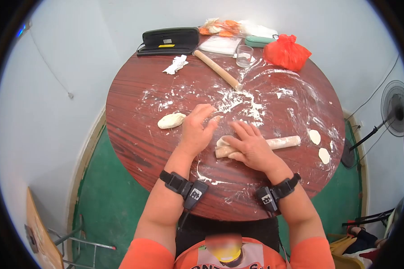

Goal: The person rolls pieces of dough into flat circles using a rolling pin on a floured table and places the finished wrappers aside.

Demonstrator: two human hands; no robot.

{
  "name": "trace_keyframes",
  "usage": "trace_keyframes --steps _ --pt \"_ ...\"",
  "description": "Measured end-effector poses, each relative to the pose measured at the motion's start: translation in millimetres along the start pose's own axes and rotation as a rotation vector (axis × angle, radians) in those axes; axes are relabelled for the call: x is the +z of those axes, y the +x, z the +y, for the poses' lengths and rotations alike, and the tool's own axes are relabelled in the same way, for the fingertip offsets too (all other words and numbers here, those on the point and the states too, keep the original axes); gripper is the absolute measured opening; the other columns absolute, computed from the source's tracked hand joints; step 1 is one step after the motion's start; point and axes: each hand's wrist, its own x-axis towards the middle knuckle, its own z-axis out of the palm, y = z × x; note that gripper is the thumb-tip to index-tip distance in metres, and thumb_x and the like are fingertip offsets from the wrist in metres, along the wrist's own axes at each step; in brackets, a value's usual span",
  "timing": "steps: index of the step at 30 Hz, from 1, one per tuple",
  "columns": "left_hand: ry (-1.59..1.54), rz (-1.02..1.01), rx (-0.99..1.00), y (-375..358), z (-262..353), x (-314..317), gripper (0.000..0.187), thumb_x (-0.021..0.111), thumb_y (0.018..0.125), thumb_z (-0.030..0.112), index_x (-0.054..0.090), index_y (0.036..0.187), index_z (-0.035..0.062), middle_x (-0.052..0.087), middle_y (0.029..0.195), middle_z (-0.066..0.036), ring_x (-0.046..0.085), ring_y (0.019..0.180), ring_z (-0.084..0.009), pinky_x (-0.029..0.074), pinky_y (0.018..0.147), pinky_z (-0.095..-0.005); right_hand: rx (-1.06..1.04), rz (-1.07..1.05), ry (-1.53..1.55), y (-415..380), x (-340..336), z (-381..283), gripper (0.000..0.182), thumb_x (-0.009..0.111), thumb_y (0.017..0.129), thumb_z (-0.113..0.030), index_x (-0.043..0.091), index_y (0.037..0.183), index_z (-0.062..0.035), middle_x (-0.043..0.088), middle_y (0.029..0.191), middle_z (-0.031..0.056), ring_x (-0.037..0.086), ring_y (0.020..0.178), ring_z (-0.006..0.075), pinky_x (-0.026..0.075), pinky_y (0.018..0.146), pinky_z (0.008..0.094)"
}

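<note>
My left hand [197, 127] hovers over the floury table, thumb apart from its bent fingers, with nothing seen in it. To its left lies a lump of dough [171, 120]. My right hand [255, 147] is closed on a thin, flattened piece of dough [224, 141], which drapes over the left end of a floured rolling pin [283, 143]. The palm side and part of the dough are hidden. Two flat dough rounds [315, 136] lie beyond the pin's right end.
Another rolling pin [217, 70] lies farther back on the round table [134, 98]. Around the far edge are a crumpled tissue [176, 65], an open black case [168, 41], a glass [244, 56] and a red plastic bag [287, 52]. A fan [395, 109] stands at right.
</note>
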Motion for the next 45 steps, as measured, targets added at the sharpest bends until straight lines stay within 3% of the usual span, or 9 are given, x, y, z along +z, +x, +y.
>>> trace_keyframes --steps 4,9,19,21,25,28,33,36,45 --pt "-0.021 -0.019 -0.036 0 2 -2 0.022 0.065 0.077 0.002 0.062 0.098 -0.004 0.062 0.1 -0.014 0.061 0.089 -0.0221 0.048 0.079 -0.0305 0.148 -0.055 -0.207 29 21 21 0.065 0.049 0.09 -0.041 0.026 0.145 -0.015 0.032 0.145 0.0161 0.028 0.135 0.0351 0.024 0.109 0.0514" --pt "-0.051 -0.019 -0.08 -1 -1 -1 0.021 0.064 0.079 0.002 0.061 0.098 -0.0058 0.062 0.1 -0.012 0.06 0.089 -0.019 0.048 0.078 -0.029 0.422 -0.15 -0.118 66 24 36 0.067 0.041 0.091 -0.049 0.027 0.144 -0.0112 0.029 0.148 0.0165 0.025 0.136 0.0342 0.021 0.109 0.0527" --pt "-0.064 -0.019 -0.023 -2 -2 4 0.021 0.064 0.079 0.001 0.061 0.098 -0.0059 0.062 0.098 -0.011 0.059 0.085 -0.0173 0.047 0.075 -0.0275 0.207 -0.004 -0.199 20 24 5 0.067 0.052 0.088 -0.041 0.029 0.143 -0.0114 0.034 0.143 0.0159 0.028 0.134 0.0359 0.024 0.107 0.0545" --pt "-0.048 -0.035 -0.044 -2 0 3 0.021 0.064 0.079 0.001 0.061 0.098 -0.0057 0.062 0.097 -0.01 0.059 0.084 -0.0166 0.047 0.075 -0.0271 0.342 0.064 -0.102 48 31 23 0.062 0.052 0.089 -0.041 0.034 0.14 -0.0112 0.04 0.14 0.0153 0.034 0.131 0.0331 0.026 0.106 0.0524" --pt "-0.077 -0.005 -0.151 -2 -13 -2 0.02 0.064 0.08 0.001 0.061 0.098 -0.0052 0.062 0.097 -0.01 0.059 0.083 -0.0149 0.047 0.074 -0.0265 0.268 0.203 -0.079 44 35 35 0.052 0.058 0.085 -0.036 0.047 0.129 -0.0101 0.049 0.129 0.0135 0.041 0.124 0.03 0.029 0.104 0.0502" --pt "-0.063 -0.023 -0.138 1 -10 -1 0.021 0.064 0.081 0.003 0.061 0.1 -0.0055 0.062 0.096 -0.009 0.059 0.085 -0.0151 0.047 0.076 -0.0266 0.046 -0.015 0.044 12 7 19 0.028 0.068 0.073 -0.022 0.061 0.095 -0.0055 0.057 0.11 0.0105 0.05 0.111 0.0274 0.035 0.099 0.0471" --pt "-0.037 -0.209 -0.18 -4 -8 2 0.019 0.061 0.081 0.001 0.061 0.099 -0.0057 0.062 0.096 -0.009 0.059 0.087 -0.0156 0.047 0.078 -0.0269 0.073 0.116 -0.057 3 14 30 0.019 0.065 0.073 -0.014 0.059 0.087 -0.003 0.06 0.088 0.0089 0.059 0.092 0.0282 0.042 0.09 0.0421" --pt "-0.113 -0.251 -0.228 -6 -16 1 0.02 0.063 0.078 0.003 0.062 0.097 -0.0029 0.063 0.093 -0.012 0.061 0.08 -0.0206 0.048 0.071 -0.0295 0.149 0.45 -0.023 5 4 34 0.01 0.062 0.072 -0.009 0.057 0.079 -0.0042 0.06 0.084 0.0099 0.06 0.084 0.0282 0.044 0.082 0.0391" --pt "0.281 -0.485 0.035 -17 14 5 0.019 0.064 0.075 0.002 0.063 0.094 -0.0004 0.064 0.095 -0.013 0.058 0.091 -0.0298 0.045 0.082 -0.0372 0.31 0.495 -0.101 -4 8 55 0.012 0.063 0.073 -0.01 0.058 0.083 -0.0055 0.059 0.084 0.0082 0.061 0.084 0.025 0.044 0.079 0.0389"
